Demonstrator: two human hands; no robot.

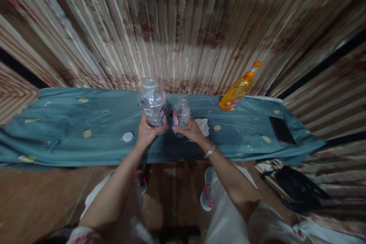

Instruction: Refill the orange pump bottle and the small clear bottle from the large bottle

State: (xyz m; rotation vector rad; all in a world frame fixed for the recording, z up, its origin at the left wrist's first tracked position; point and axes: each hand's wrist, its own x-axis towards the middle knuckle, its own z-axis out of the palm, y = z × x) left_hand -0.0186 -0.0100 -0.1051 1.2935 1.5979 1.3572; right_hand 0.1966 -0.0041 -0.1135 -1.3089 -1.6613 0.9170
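Observation:
My left hand point(148, 132) is wrapped round the lower part of a large clear plastic bottle point(153, 101), which has no cap on its wide mouth. In my right hand point(191, 130) is a smaller clear plastic bottle point(183, 112) with pink on its label, also uncapped. Both bottles are upright, side by side with a small gap between them. A round white cap point(127, 137) lies left of my left hand. Just behind my right hand is a crumpled white cloth or tissue point(203, 126), partly covered by the hand.
A teal patterned cloth point(68, 118) covers the narrow table. An orange pump bottle point(237, 89) stands at the back right, and a black phone point(282, 130) lies near the right end. Striped curtains point(177, 26) hang behind. A dark bag point(297, 187) is below on the right.

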